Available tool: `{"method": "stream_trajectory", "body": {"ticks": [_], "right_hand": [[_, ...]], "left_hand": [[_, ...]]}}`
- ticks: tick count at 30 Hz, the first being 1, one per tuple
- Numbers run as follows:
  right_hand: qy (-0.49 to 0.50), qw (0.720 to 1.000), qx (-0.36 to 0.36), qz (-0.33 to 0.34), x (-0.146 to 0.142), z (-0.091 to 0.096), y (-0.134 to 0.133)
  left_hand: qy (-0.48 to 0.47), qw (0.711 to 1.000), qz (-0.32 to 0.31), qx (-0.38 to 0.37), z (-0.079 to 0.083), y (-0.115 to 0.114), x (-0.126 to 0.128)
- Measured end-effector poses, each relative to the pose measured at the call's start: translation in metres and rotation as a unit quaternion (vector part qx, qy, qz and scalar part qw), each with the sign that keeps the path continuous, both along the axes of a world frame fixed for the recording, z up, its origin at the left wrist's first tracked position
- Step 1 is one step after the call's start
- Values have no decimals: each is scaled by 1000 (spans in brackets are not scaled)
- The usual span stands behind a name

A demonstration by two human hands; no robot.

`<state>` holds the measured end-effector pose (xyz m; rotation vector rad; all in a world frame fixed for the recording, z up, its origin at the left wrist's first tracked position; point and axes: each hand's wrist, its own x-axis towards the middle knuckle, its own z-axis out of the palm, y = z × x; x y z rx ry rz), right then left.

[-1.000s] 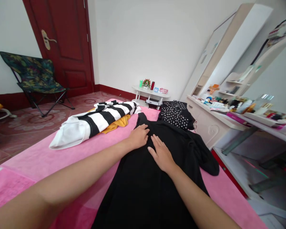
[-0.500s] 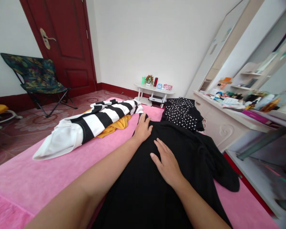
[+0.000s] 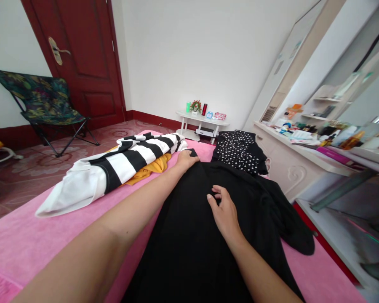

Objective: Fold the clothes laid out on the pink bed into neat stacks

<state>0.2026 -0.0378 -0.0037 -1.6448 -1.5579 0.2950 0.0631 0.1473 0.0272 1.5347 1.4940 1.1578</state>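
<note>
A long black garment [image 3: 189, 235] lies spread lengthwise on a pink bed cover [image 3: 50, 235]. My left hand [image 3: 186, 158] reaches to its far top corner, fingers curled over the black cloth's edge. At the middle of the garment, my right hand [image 3: 224, 212] rests with fingers bent, pinching a fold of the fabric. A black sleeve [image 3: 290, 223] trails off to the right.
A black-and-white striped garment [image 3: 113, 168] lies over a yellow one [image 3: 151, 166] to the left. A black polka-dot piece [image 3: 240, 151] sits at the far end. A cluttered dresser [image 3: 303, 147] stands on the right; beyond are a small white table [image 3: 202, 122], a folding chair [image 3: 41, 105] and a red door [image 3: 82, 63].
My left hand has slid further up to the garment's top corner and curled on it. My right hand's flat fingers have bent into a pinch on the cloth.
</note>
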Motion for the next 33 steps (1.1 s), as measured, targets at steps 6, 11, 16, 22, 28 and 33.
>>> {"method": "stream_trajectory", "body": {"ticks": [6,11,16,22,28,33], "right_hand": [[-74,996,34,22,-3,4,-7],[-131,991,-7,17,-5,9,-14],[-137,990,-14,10,-4,8,-12],[-165,986,-38,-2,-5,8,-11],[-162,986,-32,-5,-4,7,-12],[-122,993,-9,2,1,7,-11]], "left_hand": [[-3,1000,-1,11,-12,5,7],[27,998,13,52,-28,13,9],[100,990,-16,98,-26,26,8],[236,960,-76,130,-9,20,5],[312,923,-165,155,10,-41,17],[371,875,-286,124,-15,-130,-5]]}}
